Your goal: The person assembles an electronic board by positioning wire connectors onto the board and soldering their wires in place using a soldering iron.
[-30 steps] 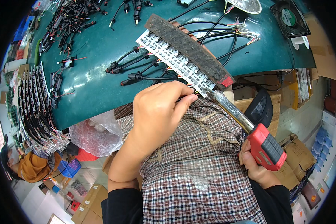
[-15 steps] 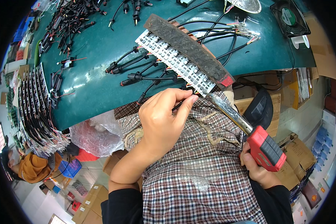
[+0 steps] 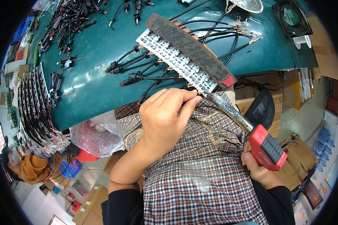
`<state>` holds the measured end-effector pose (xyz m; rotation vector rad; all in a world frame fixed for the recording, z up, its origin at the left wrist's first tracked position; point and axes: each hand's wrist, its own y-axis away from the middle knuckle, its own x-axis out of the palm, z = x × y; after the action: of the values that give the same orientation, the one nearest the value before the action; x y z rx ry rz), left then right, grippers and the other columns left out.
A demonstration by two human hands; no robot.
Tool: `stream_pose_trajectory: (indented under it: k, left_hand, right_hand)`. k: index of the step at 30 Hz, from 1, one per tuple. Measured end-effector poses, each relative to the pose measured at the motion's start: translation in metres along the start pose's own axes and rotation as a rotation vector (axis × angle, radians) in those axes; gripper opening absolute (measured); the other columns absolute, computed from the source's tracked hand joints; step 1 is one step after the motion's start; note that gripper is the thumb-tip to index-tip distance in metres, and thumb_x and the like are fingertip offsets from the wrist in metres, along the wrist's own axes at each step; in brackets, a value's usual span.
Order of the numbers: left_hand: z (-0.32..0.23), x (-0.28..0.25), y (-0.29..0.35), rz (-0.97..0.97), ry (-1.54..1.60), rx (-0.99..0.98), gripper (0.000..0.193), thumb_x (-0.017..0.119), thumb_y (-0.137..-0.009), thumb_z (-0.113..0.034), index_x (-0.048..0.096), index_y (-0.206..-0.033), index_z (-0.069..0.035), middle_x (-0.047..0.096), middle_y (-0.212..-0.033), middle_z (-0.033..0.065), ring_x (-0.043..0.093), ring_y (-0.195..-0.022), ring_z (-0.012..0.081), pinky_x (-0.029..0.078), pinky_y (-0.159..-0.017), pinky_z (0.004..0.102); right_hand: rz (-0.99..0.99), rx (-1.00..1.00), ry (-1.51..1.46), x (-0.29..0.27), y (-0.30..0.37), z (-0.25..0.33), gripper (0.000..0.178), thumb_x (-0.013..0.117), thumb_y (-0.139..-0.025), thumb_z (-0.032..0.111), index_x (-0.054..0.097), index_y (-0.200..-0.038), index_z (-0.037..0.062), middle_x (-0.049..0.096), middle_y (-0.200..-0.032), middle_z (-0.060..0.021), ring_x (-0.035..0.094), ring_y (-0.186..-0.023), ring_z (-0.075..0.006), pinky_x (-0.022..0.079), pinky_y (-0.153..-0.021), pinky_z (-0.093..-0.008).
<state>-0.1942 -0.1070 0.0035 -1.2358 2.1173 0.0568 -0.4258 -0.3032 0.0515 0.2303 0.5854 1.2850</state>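
My left hand (image 3: 162, 116) is closed, thumb and forefinger pinching a black cable with thin coloured wire ends at the near end of a white circuit board panel (image 3: 176, 62). In my right hand (image 3: 260, 171) is a soldering iron (image 3: 267, 147) with a red and black handle. Its metal shaft points up and left, and the tip is at the board's near corner, beside the pinched wires; contact is too small to make out. A long dark, worn bar (image 3: 187, 50) lies along the board's far side. Several black connector cables (image 3: 139, 77) stick out from the board's left edge.
Black cables with stripped ends (image 3: 248, 32) lie behind the bar. A fan (image 3: 291, 17) and a metal dish (image 3: 250, 5) stand at the back right. Heaped connectors (image 3: 69, 24) and stacked wired boards (image 3: 33, 101) occupy the left. The green table's (image 3: 90, 101) near edge runs before me.
My left hand has shifted slightly right with the wires, closer to the board's corner. The soldering iron has moved a little up and left, bringing its tip nearer to them.
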Motion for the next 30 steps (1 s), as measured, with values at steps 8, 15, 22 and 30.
stream_pose_trajectory:
  k: [8, 15, 22, 30]
  left_hand:
    - [-0.0019, -0.0042, -0.0049, 0.011, -0.031, 0.026, 0.014, 0.085, -0.078, -0.004, 0.074, -0.085, -0.002, 0.073, -0.077, 0.0084, 0.069, -0.066, 0.021, 0.05, -0.06, 0.0307]
    - [-0.0018, -0.0023, -0.0027, -0.006, -0.111, 0.088, 0.014, 0.084, -0.077, -0.005, 0.072, -0.084, -0.003, 0.072, -0.077, 0.0072, 0.067, -0.065, 0.0223, 0.05, -0.058, 0.032]
    - [-0.001, -0.0004, -0.0017, -0.03, -0.15, 0.151, 0.015, 0.083, -0.077, -0.004, 0.069, -0.083, -0.004, 0.07, -0.077, 0.0063, 0.065, -0.065, 0.0223, 0.05, -0.056, 0.0326]
    - [-0.0006, -0.0011, -0.003, -0.025, -0.148, 0.17, 0.015, 0.083, -0.076, -0.003, 0.069, -0.083, -0.004, 0.07, -0.077, 0.0062, 0.065, -0.065, 0.022, 0.05, -0.056, 0.0325]
  right_hand:
    - [-0.025, -0.004, -0.039, 0.0, 0.0022, -0.0031, 0.025, 0.076, -0.084, 0.004, 0.07, -0.108, -0.0007, 0.071, -0.089, -0.0104, 0.07, -0.078, -0.0242, 0.055, -0.071, -0.0348]
    - [0.036, -0.05, 0.047, -0.0004, -0.0012, -0.0072, 0.023, 0.076, -0.083, 0.005, 0.071, -0.105, -0.0004, 0.07, -0.088, -0.0108, 0.069, -0.076, -0.025, 0.054, -0.068, -0.0357]
    - [0.014, -0.034, 0.04, -0.0003, -0.0031, -0.0001, 0.02, 0.076, -0.083, 0.005, 0.07, -0.102, 0.0, 0.068, -0.084, -0.0102, 0.067, -0.071, -0.026, 0.053, -0.065, -0.0366]
    - [-0.009, -0.034, 0.024, -0.0002, -0.0007, 0.0003, 0.019, 0.076, -0.083, 0.005, 0.07, -0.1, 0.0011, 0.067, -0.08, -0.0089, 0.066, -0.069, -0.0252, 0.052, -0.064, -0.0364]
